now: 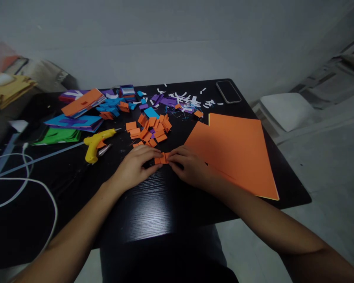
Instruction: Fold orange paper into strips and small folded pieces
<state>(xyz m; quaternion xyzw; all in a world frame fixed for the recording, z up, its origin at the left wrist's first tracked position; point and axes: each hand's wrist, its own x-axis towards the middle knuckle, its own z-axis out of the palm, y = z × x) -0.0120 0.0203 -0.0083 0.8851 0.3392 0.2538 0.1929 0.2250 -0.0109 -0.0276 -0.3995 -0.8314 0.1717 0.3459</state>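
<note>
A small folded orange paper strip [162,158] lies low over the black table, between my two hands. My left hand [137,164] pinches its left end between thumb and fingers. At the other end, my right hand [188,164] grips the strip with its fingertips. Just beyond my hands is a loose pile of folded orange paper pieces [153,127]. Large orange sheets [238,153] lie beside and partly under my right hand. To the left of my left hand, a yellow glue gun [96,143] rests on its side.
White and purple paper scraps [187,100] are scattered at the back, near a phone [228,92]. Coloured paper stacks [76,121] and blue folded pieces [110,105] occupy the back left. A white cable [48,190] loops across the left side. A white stool [286,110] stands beyond the right edge.
</note>
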